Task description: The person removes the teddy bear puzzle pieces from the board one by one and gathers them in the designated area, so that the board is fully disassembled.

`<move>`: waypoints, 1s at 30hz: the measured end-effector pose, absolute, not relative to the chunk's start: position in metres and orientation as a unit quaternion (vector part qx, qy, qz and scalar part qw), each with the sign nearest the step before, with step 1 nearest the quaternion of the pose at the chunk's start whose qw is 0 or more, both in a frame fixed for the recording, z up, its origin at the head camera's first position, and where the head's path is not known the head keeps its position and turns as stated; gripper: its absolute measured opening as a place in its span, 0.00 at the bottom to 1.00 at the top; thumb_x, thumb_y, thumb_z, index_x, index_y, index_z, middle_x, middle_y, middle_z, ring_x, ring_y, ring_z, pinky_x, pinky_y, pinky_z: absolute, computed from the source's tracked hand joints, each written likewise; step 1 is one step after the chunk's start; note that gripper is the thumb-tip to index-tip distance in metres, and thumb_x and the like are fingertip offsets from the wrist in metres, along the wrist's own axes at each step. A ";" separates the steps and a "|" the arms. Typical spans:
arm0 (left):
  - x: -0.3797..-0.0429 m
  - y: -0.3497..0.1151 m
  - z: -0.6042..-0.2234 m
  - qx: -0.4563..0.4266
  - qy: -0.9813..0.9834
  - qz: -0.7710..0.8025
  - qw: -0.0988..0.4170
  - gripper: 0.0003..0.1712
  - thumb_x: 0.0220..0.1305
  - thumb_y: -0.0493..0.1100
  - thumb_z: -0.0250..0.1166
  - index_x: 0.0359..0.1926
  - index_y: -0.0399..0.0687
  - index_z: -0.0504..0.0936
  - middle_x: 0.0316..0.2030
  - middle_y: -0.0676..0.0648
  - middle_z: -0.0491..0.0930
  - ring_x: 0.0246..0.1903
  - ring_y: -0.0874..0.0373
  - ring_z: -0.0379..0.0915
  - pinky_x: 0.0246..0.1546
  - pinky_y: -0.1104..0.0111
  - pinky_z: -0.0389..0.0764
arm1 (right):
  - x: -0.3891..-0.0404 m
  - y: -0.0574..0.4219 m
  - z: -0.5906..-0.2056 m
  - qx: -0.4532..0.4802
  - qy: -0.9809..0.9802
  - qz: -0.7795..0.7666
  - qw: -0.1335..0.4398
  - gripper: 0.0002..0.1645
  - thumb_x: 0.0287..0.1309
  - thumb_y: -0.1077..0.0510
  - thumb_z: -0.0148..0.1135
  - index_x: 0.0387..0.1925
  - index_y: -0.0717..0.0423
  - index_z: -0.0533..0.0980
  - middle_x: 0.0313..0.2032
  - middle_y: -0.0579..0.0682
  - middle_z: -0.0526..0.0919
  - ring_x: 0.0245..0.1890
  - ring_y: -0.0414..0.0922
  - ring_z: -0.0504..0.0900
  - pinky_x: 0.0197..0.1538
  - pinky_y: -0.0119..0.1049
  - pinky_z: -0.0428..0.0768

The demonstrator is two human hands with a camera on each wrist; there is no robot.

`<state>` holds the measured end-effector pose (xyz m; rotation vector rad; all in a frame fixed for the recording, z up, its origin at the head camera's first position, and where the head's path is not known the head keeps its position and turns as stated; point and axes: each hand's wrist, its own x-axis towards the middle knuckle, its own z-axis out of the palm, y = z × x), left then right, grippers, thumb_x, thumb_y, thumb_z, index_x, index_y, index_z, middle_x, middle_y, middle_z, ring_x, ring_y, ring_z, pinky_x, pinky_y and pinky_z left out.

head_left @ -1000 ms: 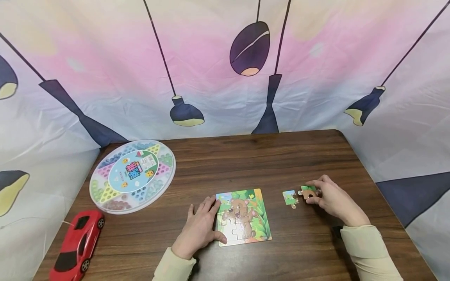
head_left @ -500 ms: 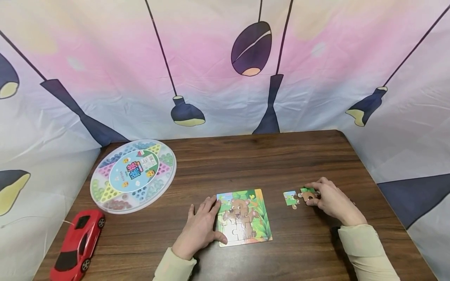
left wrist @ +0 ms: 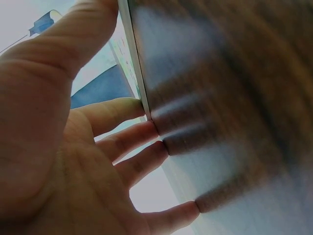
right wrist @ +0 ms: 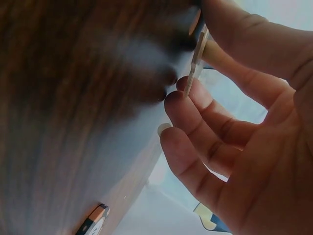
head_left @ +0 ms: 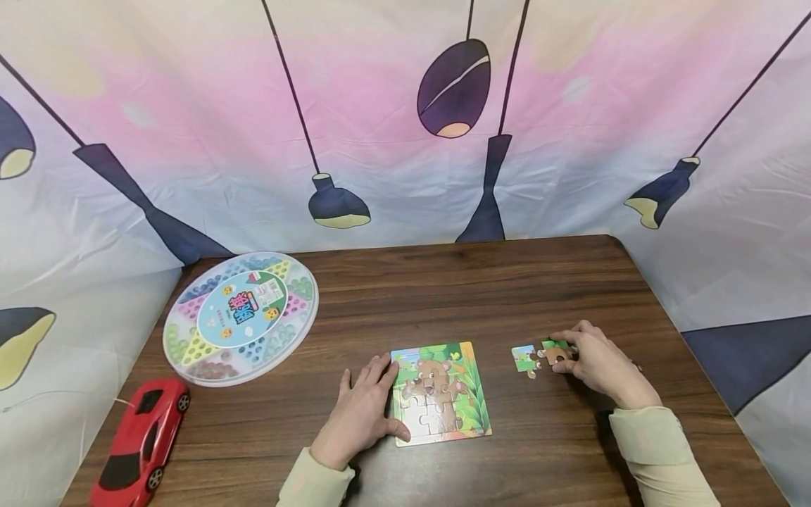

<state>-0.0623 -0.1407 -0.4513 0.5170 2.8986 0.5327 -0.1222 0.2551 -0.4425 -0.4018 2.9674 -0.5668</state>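
A square bear jigsaw puzzle [head_left: 437,394] lies on the wooden table in front of me. My left hand [head_left: 359,412] rests along its left edge, thumb on the near corner and fingers spread. In the left wrist view those fingertips [left wrist: 154,127] touch the tabletop and the edge of the puzzle board. To the right, my right hand [head_left: 598,359] pinches a brown and green puzzle piece [head_left: 555,351] at the tabletop. The edge of a thin piece [right wrist: 196,61] shows by the fingers in the right wrist view. Close beside it on the left lies a loose puzzle piece [head_left: 524,358].
A round marble board game [head_left: 241,320] in a clear case stands at the back left. Nearer, a red toy car [head_left: 141,440] sits by the table's left side. A patterned curtain [head_left: 380,127] hangs behind the table [head_left: 469,282].
The piece in my right hand has shifted slightly towards the loose piece on its left. My left hand stays in place on the puzzle's edge.
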 end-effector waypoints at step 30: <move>-0.062 -0.141 -0.452 0.170 0.966 0.178 0.074 0.64 0.30 0.65 0.77 0.68 0.38 0.68 0.70 0.37 0.60 0.68 0.40 0.56 0.57 0.30 0.54 | -0.120 0.250 -0.440 -0.110 0.973 -0.195 0.052 0.38 0.43 0.52 0.78 0.56 0.62 0.77 0.41 0.56 0.74 0.38 0.51 0.70 0.36 0.47 0.72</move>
